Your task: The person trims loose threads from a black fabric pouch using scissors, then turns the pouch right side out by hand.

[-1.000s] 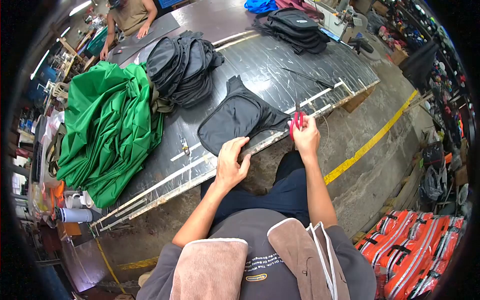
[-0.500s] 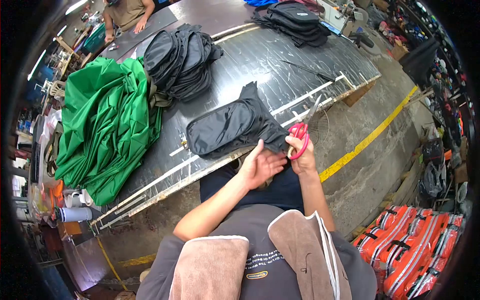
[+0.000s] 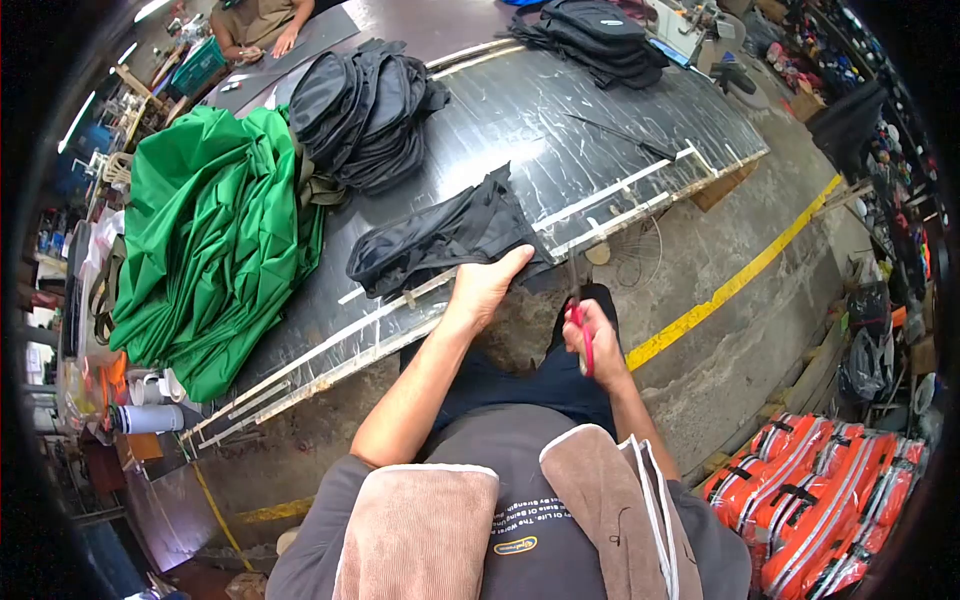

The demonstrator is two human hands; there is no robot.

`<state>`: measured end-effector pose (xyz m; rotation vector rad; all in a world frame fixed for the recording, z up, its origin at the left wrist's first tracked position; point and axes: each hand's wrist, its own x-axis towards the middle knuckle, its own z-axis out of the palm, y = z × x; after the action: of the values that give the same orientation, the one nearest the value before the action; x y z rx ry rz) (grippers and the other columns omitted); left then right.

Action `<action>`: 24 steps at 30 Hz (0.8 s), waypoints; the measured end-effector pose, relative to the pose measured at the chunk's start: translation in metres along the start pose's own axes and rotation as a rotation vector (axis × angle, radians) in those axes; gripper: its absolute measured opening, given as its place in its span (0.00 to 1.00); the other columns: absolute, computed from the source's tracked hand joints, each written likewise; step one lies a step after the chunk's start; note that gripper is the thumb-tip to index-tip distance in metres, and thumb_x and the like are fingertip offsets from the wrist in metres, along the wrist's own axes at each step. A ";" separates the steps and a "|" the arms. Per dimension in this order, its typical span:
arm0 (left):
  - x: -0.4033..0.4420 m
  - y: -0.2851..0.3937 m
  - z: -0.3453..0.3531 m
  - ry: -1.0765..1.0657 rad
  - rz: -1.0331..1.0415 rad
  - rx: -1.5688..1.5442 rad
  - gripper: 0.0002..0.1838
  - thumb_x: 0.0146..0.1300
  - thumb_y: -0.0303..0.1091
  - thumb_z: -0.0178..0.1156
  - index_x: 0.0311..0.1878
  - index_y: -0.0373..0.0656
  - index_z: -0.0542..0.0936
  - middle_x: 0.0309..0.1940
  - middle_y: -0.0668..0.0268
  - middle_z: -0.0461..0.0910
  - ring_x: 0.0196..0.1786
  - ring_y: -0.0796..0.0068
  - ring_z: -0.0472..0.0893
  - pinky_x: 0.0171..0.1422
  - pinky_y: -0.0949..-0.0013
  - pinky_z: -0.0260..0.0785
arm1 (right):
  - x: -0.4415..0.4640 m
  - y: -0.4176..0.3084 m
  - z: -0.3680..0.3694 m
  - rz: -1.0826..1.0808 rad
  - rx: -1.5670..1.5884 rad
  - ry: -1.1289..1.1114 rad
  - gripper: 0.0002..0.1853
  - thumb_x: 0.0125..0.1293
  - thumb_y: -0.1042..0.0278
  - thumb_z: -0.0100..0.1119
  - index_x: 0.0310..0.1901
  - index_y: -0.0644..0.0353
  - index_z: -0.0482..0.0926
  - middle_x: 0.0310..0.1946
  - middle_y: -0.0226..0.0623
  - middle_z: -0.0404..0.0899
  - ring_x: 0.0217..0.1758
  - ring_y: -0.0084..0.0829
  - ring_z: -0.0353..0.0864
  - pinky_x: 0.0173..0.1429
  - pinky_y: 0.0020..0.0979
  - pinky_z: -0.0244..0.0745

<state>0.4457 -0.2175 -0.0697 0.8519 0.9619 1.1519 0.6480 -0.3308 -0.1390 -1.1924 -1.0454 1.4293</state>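
Observation:
A black fabric bag piece [image 3: 425, 235] lies near the front edge of the dark table [image 3: 480, 120], its side tilted up. My left hand [image 3: 487, 285] grips its near right edge, thumb on top and the fingers hidden below. Red-handled scissors [image 3: 584, 345] are in my right hand [image 3: 600, 338], just off the table edge. Their blades point up toward the piece's right corner; I cannot tell whether they touch it.
Bunched green fabric [image 3: 210, 240] covers the table's left side, beside a pile of black pieces [image 3: 360, 120]. Another black stack [image 3: 590, 40] lies at the back. Across the table is a person's hand [image 3: 286, 42]. Orange packs [image 3: 820, 500] lie on the right.
My left hand has moved from open below the piece to gripping its edge, and the piece has tilted and shifted left. My right hand has lowered with the scissors, now held by the handles.

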 end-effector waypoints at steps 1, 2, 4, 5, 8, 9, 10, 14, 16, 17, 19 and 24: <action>-0.001 -0.001 -0.004 0.021 -0.003 0.041 0.24 0.64 0.33 0.77 0.60 0.33 0.84 0.53 0.64 0.87 0.49 0.72 0.84 0.59 0.67 0.79 | -0.006 0.002 0.006 -0.012 -0.095 0.000 0.22 0.71 0.56 0.75 0.53 0.59 0.72 0.36 0.24 0.74 0.38 0.15 0.73 0.42 0.22 0.71; -0.001 -0.002 -0.007 0.040 -0.006 0.080 0.24 0.64 0.33 0.77 0.61 0.33 0.84 0.53 0.65 0.87 0.49 0.73 0.84 0.58 0.67 0.78 | -0.011 0.003 0.011 0.010 -0.105 -0.010 0.23 0.71 0.57 0.75 0.53 0.60 0.72 0.36 0.24 0.74 0.38 0.16 0.73 0.43 0.23 0.71; -0.001 -0.005 -0.009 0.027 0.025 0.113 0.24 0.65 0.34 0.76 0.60 0.33 0.84 0.53 0.65 0.87 0.49 0.74 0.83 0.58 0.68 0.78 | -0.016 -0.001 0.021 0.010 -0.174 -0.004 0.23 0.70 0.58 0.75 0.53 0.61 0.72 0.36 0.24 0.74 0.38 0.16 0.72 0.43 0.23 0.71; -0.001 -0.007 -0.009 0.018 0.040 0.128 0.24 0.65 0.35 0.76 0.60 0.33 0.84 0.53 0.66 0.87 0.49 0.75 0.83 0.58 0.68 0.77 | -0.015 0.002 0.022 0.003 -0.177 -0.001 0.23 0.70 0.58 0.75 0.53 0.61 0.72 0.36 0.24 0.73 0.38 0.16 0.71 0.43 0.23 0.71; 0.001 -0.020 -0.011 0.006 0.113 0.227 0.25 0.65 0.38 0.76 0.60 0.32 0.84 0.53 0.66 0.86 0.49 0.76 0.82 0.58 0.69 0.77 | -0.011 0.004 0.021 0.007 -0.192 -0.004 0.23 0.71 0.57 0.74 0.53 0.60 0.71 0.38 0.24 0.73 0.39 0.16 0.71 0.43 0.23 0.70; 0.001 -0.021 -0.011 0.014 0.129 0.264 0.25 0.65 0.38 0.76 0.59 0.32 0.84 0.52 0.66 0.86 0.49 0.76 0.82 0.58 0.69 0.77 | -0.010 -0.001 0.021 0.025 -0.199 -0.016 0.22 0.72 0.58 0.73 0.54 0.60 0.71 0.40 0.24 0.73 0.40 0.15 0.71 0.44 0.22 0.70; 0.000 -0.022 -0.011 0.024 0.146 0.301 0.25 0.65 0.39 0.77 0.58 0.32 0.84 0.52 0.66 0.86 0.49 0.76 0.81 0.57 0.69 0.76 | -0.009 -0.006 0.020 0.043 -0.205 -0.030 0.21 0.73 0.58 0.72 0.54 0.59 0.71 0.42 0.24 0.72 0.42 0.15 0.72 0.45 0.21 0.70; -0.006 -0.021 -0.008 0.059 0.130 0.399 0.25 0.64 0.40 0.77 0.56 0.32 0.85 0.52 0.66 0.86 0.49 0.75 0.81 0.57 0.68 0.76 | -0.006 -0.014 0.017 0.067 -0.248 -0.042 0.21 0.74 0.57 0.71 0.54 0.60 0.71 0.44 0.26 0.73 0.44 0.17 0.72 0.48 0.23 0.71; -0.006 -0.021 -0.010 0.045 0.071 0.396 0.25 0.63 0.41 0.77 0.56 0.32 0.85 0.51 0.65 0.86 0.49 0.75 0.81 0.57 0.68 0.76 | -0.006 -0.014 0.016 0.054 -0.272 -0.042 0.22 0.74 0.56 0.71 0.54 0.60 0.71 0.44 0.27 0.74 0.46 0.18 0.73 0.50 0.24 0.72; -0.007 -0.021 -0.011 0.037 0.042 0.396 0.25 0.63 0.41 0.77 0.56 0.32 0.85 0.51 0.65 0.86 0.49 0.74 0.81 0.57 0.67 0.76 | -0.006 -0.014 0.016 0.038 -0.314 -0.036 0.23 0.73 0.55 0.71 0.54 0.60 0.71 0.44 0.28 0.74 0.46 0.18 0.73 0.50 0.24 0.72; -0.007 -0.020 -0.009 0.056 0.082 0.428 0.25 0.63 0.41 0.77 0.56 0.32 0.85 0.51 0.65 0.86 0.49 0.74 0.81 0.57 0.67 0.76 | -0.007 -0.016 0.018 0.005 -0.397 -0.025 0.24 0.73 0.52 0.71 0.54 0.61 0.70 0.45 0.29 0.74 0.47 0.19 0.74 0.52 0.25 0.73; -0.007 -0.023 -0.007 0.070 0.114 0.421 0.25 0.63 0.42 0.77 0.55 0.32 0.86 0.50 0.65 0.87 0.48 0.75 0.82 0.55 0.68 0.77 | -0.007 -0.007 0.019 -0.038 -0.386 0.007 0.25 0.73 0.48 0.71 0.52 0.60 0.71 0.41 0.31 0.76 0.44 0.20 0.75 0.49 0.25 0.74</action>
<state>0.4463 -0.2280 -0.0917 1.2221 1.2517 1.0965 0.6311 -0.3375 -0.1281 -1.4384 -1.3736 1.2251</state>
